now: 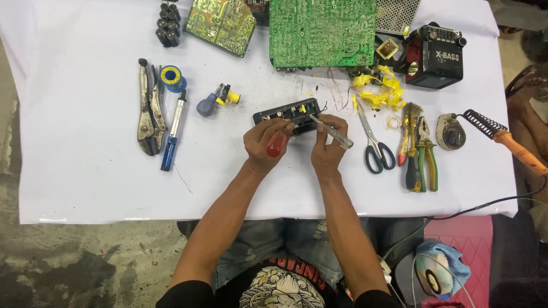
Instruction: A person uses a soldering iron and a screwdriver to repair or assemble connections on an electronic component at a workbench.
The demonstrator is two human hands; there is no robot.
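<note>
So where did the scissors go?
The scissors lie on the white table, just right of the person's right hand, with the pliers farther right and yellow tape scraps above them.

Both arms are bare from the fingers up past the elbows, with no watch, ring or glove on the left hand (265,145) or the right hand (326,149). Well back from the fingers, short black sleeves (185,295) cover the upper arms. The black shirt (279,288) bears a pale, ornate printed design under red lettering. Faded blue jeans (268,242) cover the lap.
</note>
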